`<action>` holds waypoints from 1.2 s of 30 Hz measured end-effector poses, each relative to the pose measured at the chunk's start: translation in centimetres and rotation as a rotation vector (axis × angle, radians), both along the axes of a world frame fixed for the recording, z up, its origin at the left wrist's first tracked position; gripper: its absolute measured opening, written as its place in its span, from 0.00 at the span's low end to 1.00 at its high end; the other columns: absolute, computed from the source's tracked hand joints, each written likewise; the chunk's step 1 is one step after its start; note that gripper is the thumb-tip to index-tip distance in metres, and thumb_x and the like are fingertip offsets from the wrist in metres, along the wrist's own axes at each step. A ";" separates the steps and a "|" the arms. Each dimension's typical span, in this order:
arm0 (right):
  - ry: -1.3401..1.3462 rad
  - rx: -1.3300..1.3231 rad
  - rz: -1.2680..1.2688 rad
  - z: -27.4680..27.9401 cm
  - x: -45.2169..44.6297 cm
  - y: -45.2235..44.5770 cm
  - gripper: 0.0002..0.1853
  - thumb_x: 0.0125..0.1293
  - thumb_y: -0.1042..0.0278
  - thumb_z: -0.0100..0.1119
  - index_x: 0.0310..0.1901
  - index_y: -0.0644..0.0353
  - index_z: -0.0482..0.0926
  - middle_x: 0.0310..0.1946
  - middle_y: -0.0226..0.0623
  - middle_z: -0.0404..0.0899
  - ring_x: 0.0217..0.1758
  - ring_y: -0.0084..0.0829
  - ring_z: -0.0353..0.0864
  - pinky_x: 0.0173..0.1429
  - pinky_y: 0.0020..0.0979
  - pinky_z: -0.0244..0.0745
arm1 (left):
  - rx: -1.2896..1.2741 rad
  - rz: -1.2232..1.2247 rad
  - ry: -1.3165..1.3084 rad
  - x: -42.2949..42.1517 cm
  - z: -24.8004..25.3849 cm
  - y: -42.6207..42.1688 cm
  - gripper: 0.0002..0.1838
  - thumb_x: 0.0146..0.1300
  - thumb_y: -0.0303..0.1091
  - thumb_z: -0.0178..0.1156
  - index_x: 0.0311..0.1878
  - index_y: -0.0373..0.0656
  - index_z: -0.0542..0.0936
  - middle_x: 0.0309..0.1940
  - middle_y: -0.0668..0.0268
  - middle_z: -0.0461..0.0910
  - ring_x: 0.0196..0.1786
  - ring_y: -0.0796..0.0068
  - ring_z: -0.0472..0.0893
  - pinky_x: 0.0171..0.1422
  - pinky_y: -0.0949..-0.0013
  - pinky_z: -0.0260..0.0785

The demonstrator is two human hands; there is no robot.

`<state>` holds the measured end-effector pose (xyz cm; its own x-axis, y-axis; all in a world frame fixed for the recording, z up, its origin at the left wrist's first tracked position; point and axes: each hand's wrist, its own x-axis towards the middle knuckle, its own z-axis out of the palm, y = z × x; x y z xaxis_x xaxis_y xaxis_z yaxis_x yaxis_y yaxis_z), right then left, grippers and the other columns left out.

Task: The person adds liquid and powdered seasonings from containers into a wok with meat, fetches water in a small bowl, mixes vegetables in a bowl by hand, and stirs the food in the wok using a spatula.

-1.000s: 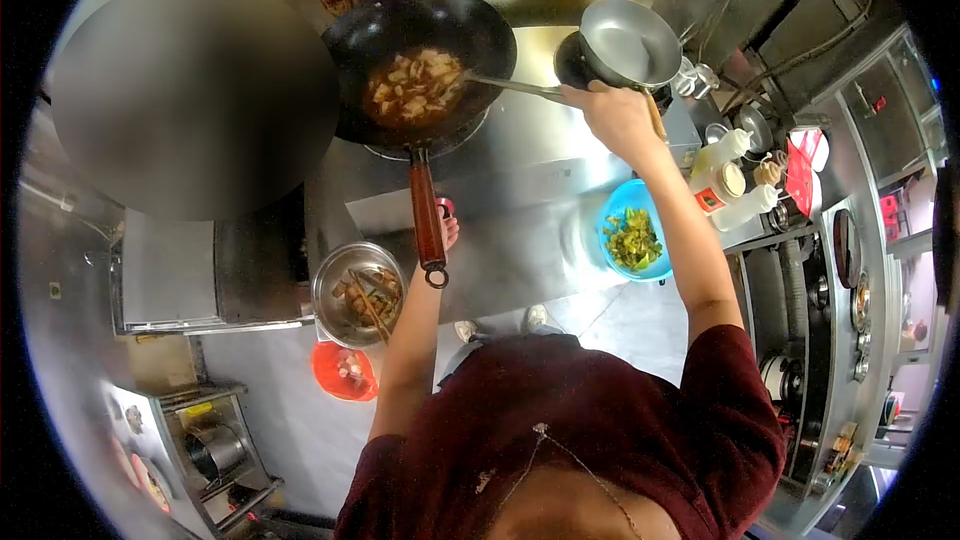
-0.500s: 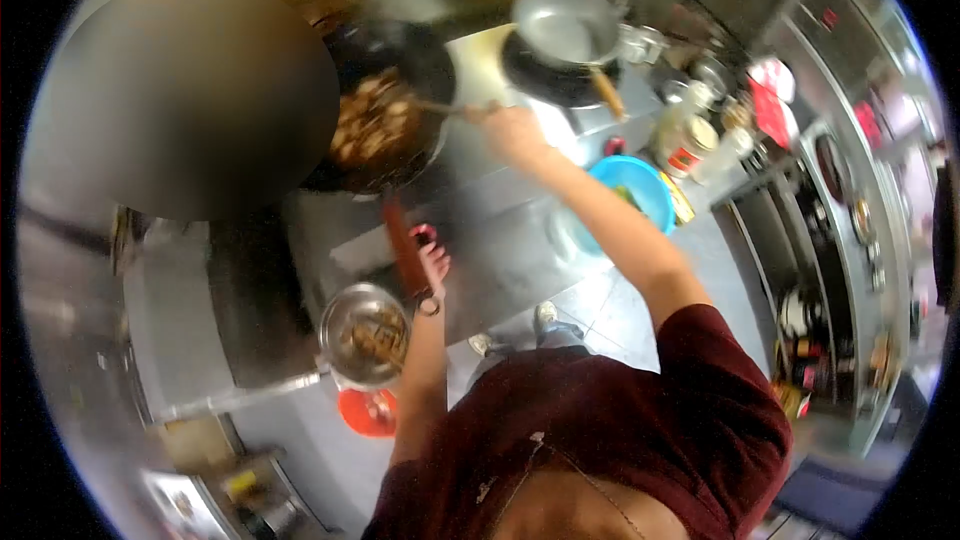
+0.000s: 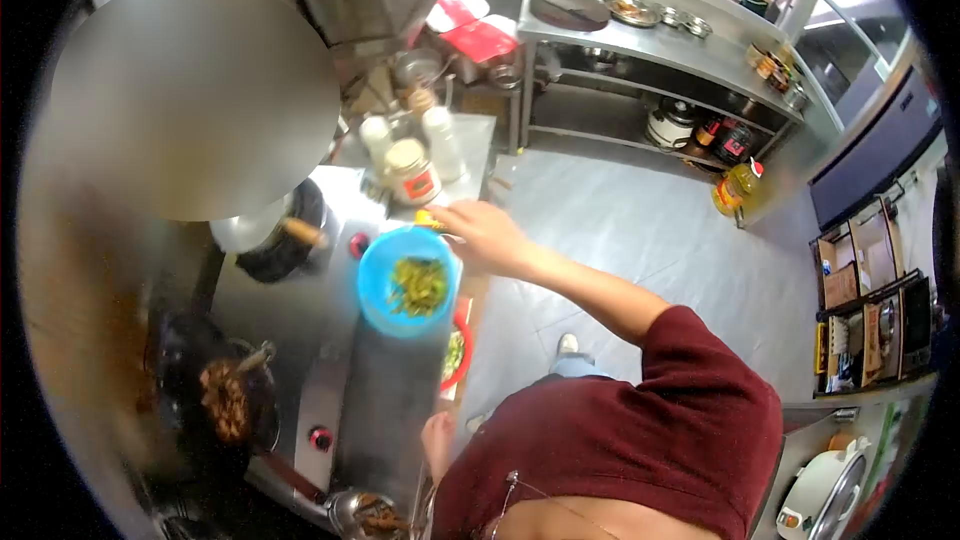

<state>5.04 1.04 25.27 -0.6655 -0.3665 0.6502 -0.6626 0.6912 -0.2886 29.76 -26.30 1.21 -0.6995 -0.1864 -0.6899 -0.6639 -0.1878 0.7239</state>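
My right hand [image 3: 482, 234] is at the upper right rim of the blue bowl [image 3: 372, 285], beside a small yellow item [image 3: 428, 218]. Its fingers are curled together, and what they hold is too small to make out. Cut green vegetables [image 3: 418, 286] lie in the bowl. Low at the counter's front edge is my left hand [image 3: 437, 438], small and blurred, its grip unclear. At the lower left, the dark wok [image 3: 185, 355] holds browned food [image 3: 224, 400], with a utensil [image 3: 256, 358] resting in it, untouched by either hand.
A metal bowl [image 3: 350, 515] of food stands by the wok handle. Left of the blue bowl is a pale pan [image 3: 245, 230]. Squeeze bottles [image 3: 443, 145] and a labelled jar [image 3: 412, 175] stand beyond it. A red-rimmed container [image 3: 458, 355] is below the counter edge. Shelving [image 3: 640, 55] runs along the back.
The view has swung to the right. My right hand has let go of the utensil in the wok and moved to the blue bowl's rim. My left hand is now away from the wok handle.
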 end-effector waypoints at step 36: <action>-0.905 -0.195 -1.006 -19.6 -10.5 60.8 0.16 0.55 0.65 0.53 0.46 0.59 0.74 0.41 0.46 0.76 0.44 0.44 0.75 0.46 0.41 0.71 | -0.228 -0.882 0.419 -58.4 -3.5 54.7 0.11 0.62 0.35 0.50 0.41 0.38 0.75 0.25 0.66 0.76 0.25 0.80 0.74 0.28 0.77 0.67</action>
